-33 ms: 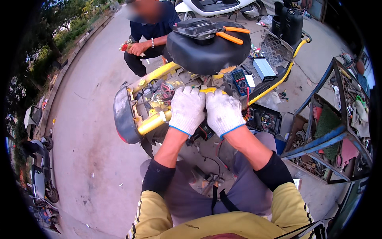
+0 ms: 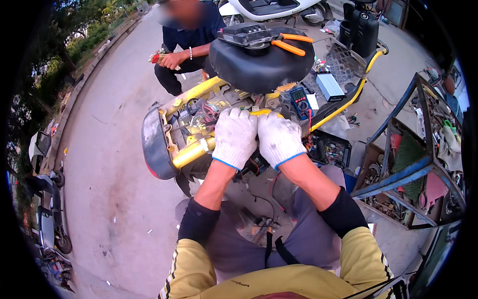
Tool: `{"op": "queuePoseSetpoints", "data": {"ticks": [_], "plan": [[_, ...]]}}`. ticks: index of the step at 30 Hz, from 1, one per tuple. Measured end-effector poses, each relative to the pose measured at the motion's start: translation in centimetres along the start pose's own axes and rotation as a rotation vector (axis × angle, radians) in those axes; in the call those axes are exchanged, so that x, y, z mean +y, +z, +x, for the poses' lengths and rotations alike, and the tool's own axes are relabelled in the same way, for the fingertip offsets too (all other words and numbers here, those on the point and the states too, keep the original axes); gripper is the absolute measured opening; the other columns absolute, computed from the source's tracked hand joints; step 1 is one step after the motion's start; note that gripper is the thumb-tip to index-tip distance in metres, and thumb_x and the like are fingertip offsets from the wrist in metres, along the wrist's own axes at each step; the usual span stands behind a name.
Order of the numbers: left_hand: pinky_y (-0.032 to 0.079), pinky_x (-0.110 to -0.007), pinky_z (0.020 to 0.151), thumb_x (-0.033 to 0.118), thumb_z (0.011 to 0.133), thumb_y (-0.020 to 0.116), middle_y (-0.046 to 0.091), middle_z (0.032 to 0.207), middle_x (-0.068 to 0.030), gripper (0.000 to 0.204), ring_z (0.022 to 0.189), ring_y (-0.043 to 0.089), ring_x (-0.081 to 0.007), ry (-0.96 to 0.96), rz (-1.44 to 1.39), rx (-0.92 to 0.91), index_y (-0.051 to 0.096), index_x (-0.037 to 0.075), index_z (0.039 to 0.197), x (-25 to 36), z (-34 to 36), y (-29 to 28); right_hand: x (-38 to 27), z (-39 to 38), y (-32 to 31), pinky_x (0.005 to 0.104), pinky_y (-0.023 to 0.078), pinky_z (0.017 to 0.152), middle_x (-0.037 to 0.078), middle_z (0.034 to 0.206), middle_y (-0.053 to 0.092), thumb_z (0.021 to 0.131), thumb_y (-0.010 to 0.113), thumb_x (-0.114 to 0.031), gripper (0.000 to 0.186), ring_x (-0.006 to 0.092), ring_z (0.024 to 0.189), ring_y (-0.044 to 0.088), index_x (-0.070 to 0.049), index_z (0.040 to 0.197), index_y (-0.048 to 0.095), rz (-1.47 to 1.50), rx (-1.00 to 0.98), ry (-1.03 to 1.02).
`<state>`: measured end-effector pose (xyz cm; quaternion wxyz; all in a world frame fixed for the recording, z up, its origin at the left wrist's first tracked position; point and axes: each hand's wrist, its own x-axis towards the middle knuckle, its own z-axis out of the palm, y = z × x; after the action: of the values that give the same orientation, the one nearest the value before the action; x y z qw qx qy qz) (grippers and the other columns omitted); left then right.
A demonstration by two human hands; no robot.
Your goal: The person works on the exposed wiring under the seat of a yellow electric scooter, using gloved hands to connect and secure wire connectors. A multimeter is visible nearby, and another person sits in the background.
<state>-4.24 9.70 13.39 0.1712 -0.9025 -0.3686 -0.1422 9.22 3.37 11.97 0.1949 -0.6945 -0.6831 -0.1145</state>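
Note:
My left hand (image 2: 235, 138) and my right hand (image 2: 280, 139), both in white knit gloves with blue cuffs, are side by side over the yellow scooter frame (image 2: 194, 153). Both are closed, knuckles up, with the fingertips hidden beneath. A yellow piece (image 2: 261, 112) shows just beyond the knuckles; whether it is a frame tube or a tool handle I cannot tell. Left of my left hand, loose wires (image 2: 203, 110) fill the open frame. Beyond my hands is the black seat (image 2: 261, 67), with orange-handled pliers (image 2: 289, 47) and a dark plastic case (image 2: 245, 35) on top. A multimeter (image 2: 300, 102) lies beyond my right hand.
A silver controller box (image 2: 330, 86) sits on the scooter's footboard. An open tool case (image 2: 332, 149) and a blue metal rack (image 2: 393, 183) full of parts stand to the right. At the far left of the seat another person (image 2: 193, 50) crouches, holding a red-and-tan item.

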Motion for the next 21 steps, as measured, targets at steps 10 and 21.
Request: {"op": "queuePoseSetpoints", "data": {"ticks": [10, 21], "plan": [[0.053, -0.049, 0.096, 0.017, 0.085, 0.074, 0.075, 0.099, -0.0143, 0.034, 0.104, 0.072, -0.0346, -0.023, -0.255, 0.279, 0.072, 0.011, 0.118, 0.6, 1.2, 1.0, 1.4, 2.2, -2.9, 0.0554, 0.060, 0.067, 0.023, 0.079, 0.078, 0.081, 0.070, -0.016, 0.016, 0.0399, 0.074, 0.079, -0.005, 0.082, 0.081, -0.124, -0.076, -0.130], [0.059, -0.051, 0.083, 0.022, 0.085, 0.080, 0.076, 0.093, -0.0150, 0.023, 0.090, 0.075, -0.0388, -0.060, -0.153, 0.298, 0.072, 0.012, 0.105, 1.2, 1.4, 2.6, 1.9, 4.0, -3.0, 0.0514, 0.063, 0.086, 0.016, 0.103, 0.085, 0.082, 0.074, -0.020, 0.028, 0.0363, 0.100, 0.082, -0.013, 0.104, 0.089, -0.162, -0.230, -0.205]]}}
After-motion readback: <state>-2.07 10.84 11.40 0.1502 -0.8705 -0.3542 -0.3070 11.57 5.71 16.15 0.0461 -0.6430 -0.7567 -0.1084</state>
